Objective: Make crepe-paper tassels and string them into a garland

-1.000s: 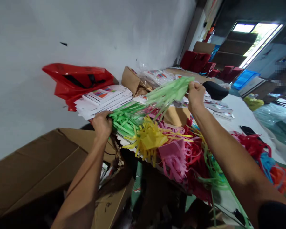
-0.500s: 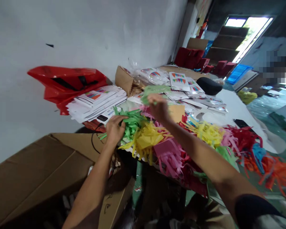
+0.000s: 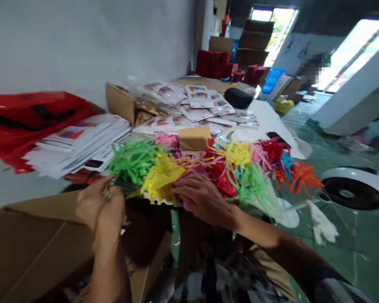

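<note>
My left hand (image 3: 102, 206) is closed in a pinch beside the green paper-strip tassels (image 3: 134, 160), above the cardboard box's edge. A small pale green bit shows between its fingers; its kind is unclear. My right hand (image 3: 205, 198) lies over the front of the pile, its fingers pressed together and bent, fingertips against the right edge of the yellow tassel (image 3: 166, 176). What they grip is hidden. A pink tassel (image 3: 194, 170) shows just behind the knuckles. Further right lie a red tassel (image 3: 224, 179), another yellow one (image 3: 238, 153) and a light green one (image 3: 255, 187).
White printed packets (image 3: 88, 139) are stacked at the left beside a red plastic bag (image 3: 34, 120). More packets (image 3: 198, 97) and a tan block (image 3: 194, 139) lie behind the tassels. An open cardboard box (image 3: 34, 248) stands front left; a round stool (image 3: 353, 187) is at the right.
My right hand has come down and nearer, from the light green bundle at the back to the front tassels. My left hand has left the green tassels, moving left and closer. The view has turned right.
</note>
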### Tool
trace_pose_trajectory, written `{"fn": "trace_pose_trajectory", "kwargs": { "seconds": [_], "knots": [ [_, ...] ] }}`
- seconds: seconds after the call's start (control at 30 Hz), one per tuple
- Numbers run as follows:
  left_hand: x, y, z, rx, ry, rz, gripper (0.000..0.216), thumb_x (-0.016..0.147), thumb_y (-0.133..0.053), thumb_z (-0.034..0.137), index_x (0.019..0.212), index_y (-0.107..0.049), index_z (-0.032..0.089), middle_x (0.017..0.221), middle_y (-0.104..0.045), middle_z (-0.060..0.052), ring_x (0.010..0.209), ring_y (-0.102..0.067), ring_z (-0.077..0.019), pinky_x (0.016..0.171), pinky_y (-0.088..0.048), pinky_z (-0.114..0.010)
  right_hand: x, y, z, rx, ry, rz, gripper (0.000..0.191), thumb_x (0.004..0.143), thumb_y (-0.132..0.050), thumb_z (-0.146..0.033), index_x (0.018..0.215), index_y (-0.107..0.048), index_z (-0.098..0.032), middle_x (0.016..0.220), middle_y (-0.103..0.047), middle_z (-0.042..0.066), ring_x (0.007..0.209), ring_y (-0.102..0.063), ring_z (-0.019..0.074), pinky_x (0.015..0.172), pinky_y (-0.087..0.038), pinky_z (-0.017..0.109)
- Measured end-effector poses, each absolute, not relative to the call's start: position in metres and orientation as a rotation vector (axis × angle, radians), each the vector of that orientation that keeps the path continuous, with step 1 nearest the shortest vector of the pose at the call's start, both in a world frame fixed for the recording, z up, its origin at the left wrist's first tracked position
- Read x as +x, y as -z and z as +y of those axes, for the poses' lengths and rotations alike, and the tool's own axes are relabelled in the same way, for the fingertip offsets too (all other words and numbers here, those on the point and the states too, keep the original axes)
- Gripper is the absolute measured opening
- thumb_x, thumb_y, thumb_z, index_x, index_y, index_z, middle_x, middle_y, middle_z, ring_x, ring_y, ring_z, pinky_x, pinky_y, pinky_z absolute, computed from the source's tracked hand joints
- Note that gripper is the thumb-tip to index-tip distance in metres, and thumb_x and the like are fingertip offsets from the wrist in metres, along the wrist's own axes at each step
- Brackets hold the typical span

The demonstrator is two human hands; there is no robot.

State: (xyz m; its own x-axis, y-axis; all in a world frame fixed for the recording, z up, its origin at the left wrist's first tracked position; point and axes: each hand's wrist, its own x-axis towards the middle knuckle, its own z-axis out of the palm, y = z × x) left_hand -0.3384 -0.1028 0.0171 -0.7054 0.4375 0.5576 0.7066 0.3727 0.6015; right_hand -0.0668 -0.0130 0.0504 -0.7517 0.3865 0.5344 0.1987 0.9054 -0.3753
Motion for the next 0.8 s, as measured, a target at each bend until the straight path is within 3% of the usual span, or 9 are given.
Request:
{"fn": "trace_pose_trajectory", "kwargs": {
  "seconds": [0.17,0.3,0.4,0.47,0.57,0.67,0.8],
  "knots": [
    [-0.255,-0.028,-0.108,-1.368,1.507,-1.958,0.024,0.093,-0.061,0.025,0.109,-0.079,0.029,0.107,-0.079,-0.003,0.106,-0.071,-0.0269,0.106,-0.051,-0.045,0.06,-0.025,-0.022,-0.801,-0.232,-2.323,0.027,0.103,-0.051,-0.019,0.12,-0.071,-0.026,0.125,-0.075,0.007,0.115,-0.067,0.0248,0.1,-0.05,0.046],
    [-0.173,-0.029,-0.102,-1.981,1.745,-1.72,0.028,0.089,-0.065,0.017,0.109,-0.076,0.032,0.105,-0.079,-0.002,0.104,-0.071,-0.0255,0.1,-0.054,-0.042,0.122,-0.011,0.003,-1.328,0.085,-2.043,0.033,0.105,-0.05,-0.038,0.126,-0.067,-0.02,0.122,-0.071,0.016,0.116,-0.064,0.0335,0.098,-0.05,0.053],
    [-0.122,-0.029,-0.09,-2.275,1.863,-1.601,0.03,0.09,-0.064,0.015,0.109,-0.076,0.034,0.104,-0.079,-0.002,0.102,-0.071,-0.0248,0.095,-0.055,-0.042,0.133,-0.008,0.029,-1.479,0.075,-1.868,0.05,0.101,-0.051,-0.054,0.129,-0.063,-0.014,0.118,-0.07,0.018,0.111,-0.065,0.034,0.094,-0.052,0.05],
    [-0.099,-0.03,-0.078,-2.361,1.954,-1.674,0.025,0.091,-0.064,0.018,0.105,-0.078,0.033,0.104,-0.079,-0.003,0.102,-0.071,-0.0256,0.095,-0.055,-0.042,0.131,-0.008,0.043,-1.496,-0.033,-1.85,0.05,0.099,-0.052,-0.057,0.117,-0.067,-0.014,0.104,-0.073,0.014,0.095,-0.068,0.0306,0.083,-0.054,0.044],
    [-0.078,-0.034,-0.055,-2.289,2.276,-1.992,0.017,0.093,-0.068,0.034,0.105,-0.078,0.029,0.106,-0.079,-0.006,0.1,-0.072,-0.026,0.091,-0.057,-0.041,0.124,-0.012,0.046,-1.461,-0.096,-1.908,0.034,0.099,-0.051,-0.045,0.101,-0.07,-0.017,0.091,-0.074,0.01,0.083,-0.066,0.0269,0.077,-0.052,0.039],
    [-0.066,-0.038,-0.032,-2.194,2.69,-2.348,0.042,0.084,-0.077,0.054,0.112,-0.074,0.023,0.105,-0.079,-0.008,0.095,-0.074,-0.0255,0.079,-0.06,-0.036,0.118,-0.015,0.023,-1.36,-0.045,-1.985,0.024,0.097,-0.052,-0.032,0.105,-0.072,-0.019,0.101,-0.074,0.011,0.098,-0.065,0.0283,0.087,-0.049,0.041],
    [-0.053,-0.039,-0.02,-2.178,2.972,-2.566,0.065,0.07,-0.089,0.051,0.123,-0.066,0.02,0.096,-0.078,-0.006,0.082,-0.074,-0.0199,0.074,-0.059,-0.03,0.111,-0.015,-0.025,-1.141,0.087,-2.134,0.024,0.102,-0.051,-0.025,0.106,-0.075,-0.024,0.098,-0.076,0.01,0.097,-0.066,0.0285,0.085,-0.048,0.043]
  ]
}}
